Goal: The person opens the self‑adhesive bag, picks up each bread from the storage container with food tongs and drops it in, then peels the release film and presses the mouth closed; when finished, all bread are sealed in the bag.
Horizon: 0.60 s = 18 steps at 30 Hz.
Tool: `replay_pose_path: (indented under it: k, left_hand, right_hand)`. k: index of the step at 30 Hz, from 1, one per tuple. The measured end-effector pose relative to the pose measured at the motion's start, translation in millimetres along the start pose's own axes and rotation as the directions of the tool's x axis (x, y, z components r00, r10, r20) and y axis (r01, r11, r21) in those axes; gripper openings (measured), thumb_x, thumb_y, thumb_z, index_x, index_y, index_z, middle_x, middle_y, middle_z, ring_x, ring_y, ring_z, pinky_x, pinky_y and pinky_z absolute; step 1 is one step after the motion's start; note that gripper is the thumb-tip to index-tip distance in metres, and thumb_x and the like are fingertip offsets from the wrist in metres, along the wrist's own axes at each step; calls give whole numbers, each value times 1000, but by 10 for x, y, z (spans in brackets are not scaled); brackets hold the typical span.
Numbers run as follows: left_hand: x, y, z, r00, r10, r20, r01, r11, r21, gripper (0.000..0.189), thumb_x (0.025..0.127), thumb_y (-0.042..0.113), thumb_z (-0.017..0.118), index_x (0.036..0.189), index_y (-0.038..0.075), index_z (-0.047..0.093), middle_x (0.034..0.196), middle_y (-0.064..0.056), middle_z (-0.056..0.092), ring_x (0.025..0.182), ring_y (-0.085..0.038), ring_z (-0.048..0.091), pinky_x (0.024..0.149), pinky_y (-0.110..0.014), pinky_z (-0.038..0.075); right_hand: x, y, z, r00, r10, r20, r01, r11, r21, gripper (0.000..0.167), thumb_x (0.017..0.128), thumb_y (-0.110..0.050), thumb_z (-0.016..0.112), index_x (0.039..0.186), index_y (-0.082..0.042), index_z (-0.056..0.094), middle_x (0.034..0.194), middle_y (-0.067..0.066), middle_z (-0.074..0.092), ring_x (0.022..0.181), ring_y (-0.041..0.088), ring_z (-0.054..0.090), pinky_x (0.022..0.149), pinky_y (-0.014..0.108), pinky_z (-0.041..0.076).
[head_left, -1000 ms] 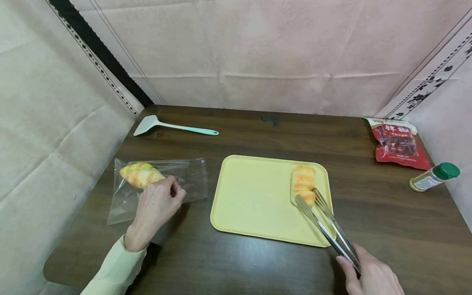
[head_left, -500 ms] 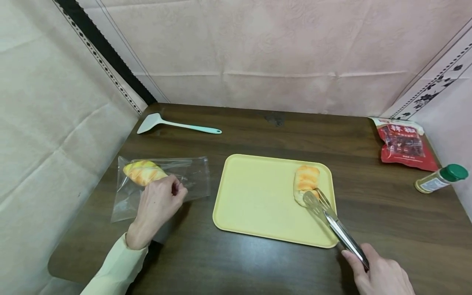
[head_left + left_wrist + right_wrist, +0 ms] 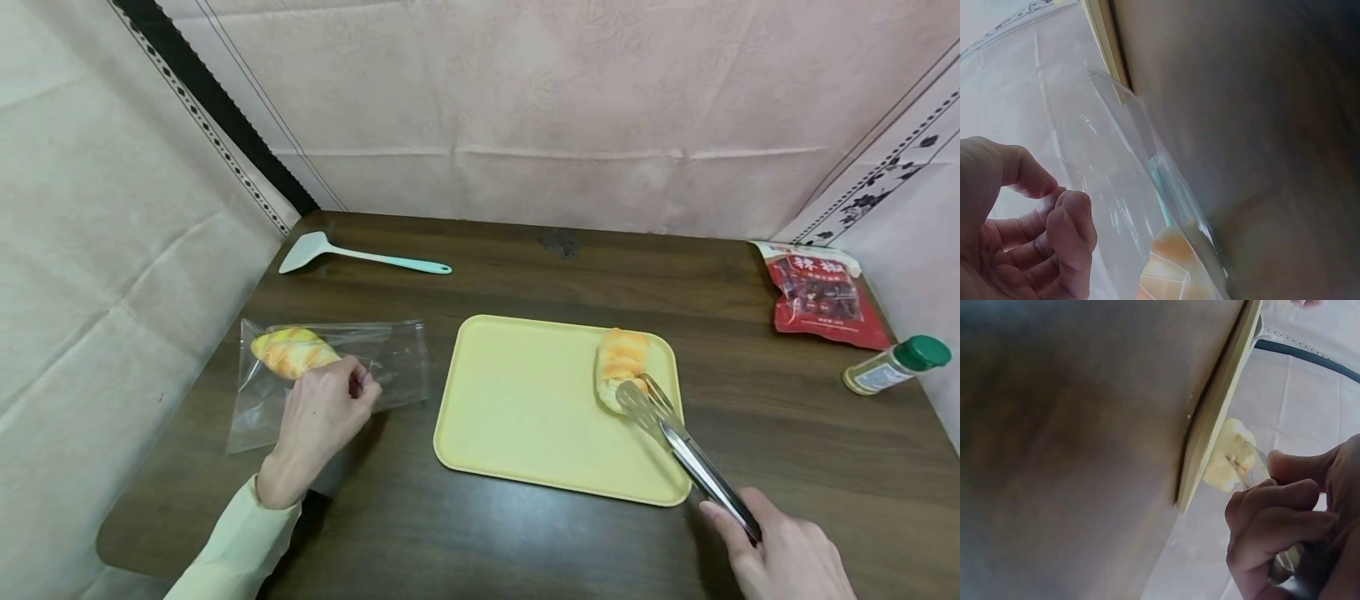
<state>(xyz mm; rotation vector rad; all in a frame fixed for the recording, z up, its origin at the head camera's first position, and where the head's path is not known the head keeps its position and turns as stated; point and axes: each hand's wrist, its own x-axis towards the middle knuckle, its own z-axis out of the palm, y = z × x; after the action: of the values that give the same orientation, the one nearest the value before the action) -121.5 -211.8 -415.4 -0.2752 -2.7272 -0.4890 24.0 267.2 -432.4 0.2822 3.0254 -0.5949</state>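
Observation:
In the head view, my left hand [image 3: 326,417] pinches the upper film of a clear plastic bag [image 3: 393,367] between thumb and fingertips. Inside that bag lies a yellow, scored bread roll [image 3: 291,350], partly covered by the hand. My right hand [image 3: 783,546] grips metal tongs [image 3: 701,467] by the handle. The tongs' tips have hold of the near end of a golden bread piece [image 3: 622,358] on the pale yellow tray [image 3: 525,408]. In the right wrist view the curled fingers [image 3: 1279,512] wrap the tongs, with the bread [image 3: 1232,456] just over the tray's edge.
A pale turquoise spatula [image 3: 360,255] lies at the back left. On the far right are a red food packet [image 3: 825,296] and a green-capped bottle [image 3: 892,367]. Cloth-covered walls [image 3: 562,108] border the dark wooden table [image 3: 495,542].
The tongs' arms have come together on the bread, and its near end has risen slightly. My left hand stays at the bag. The head view has shifted a little.

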Motion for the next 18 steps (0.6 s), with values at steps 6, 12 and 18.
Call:
replay_pose_path:
  k: [6,12,18]
  left_hand:
    - [-7,8,-4,1000,-25,15,25,1000,13,14,88,8,65,74,10,63,61,-2,59,51,-18,51,46,-35,42]
    - [-7,14,4,999,-27,17,27,999,18,15,90,9,67,75,9,64,61,-3,59,51,-17,50,46,-34,41]
    - [-13,14,8,1000,-17,-2,17,1000,19,16,91,9,68,75,9,64,60,-3,59,50,-18,50,47,-34,42]
  right_hand:
    - [59,-103,-62,997,-77,-5,77,997,8,28,106,-42,71,111,-15,68,58,-6,38,57,14,41,57,30,27]
    - [230,-298,-131,987,-153,44,153,988,20,25,105,-44,71,101,-20,66,62,-6,41,58,9,41,57,28,28]
    - [395,-531,-111,938,-342,-65,345,938,44,31,100,-35,79,83,-27,54,61,-15,32,57,0,35,56,24,28]
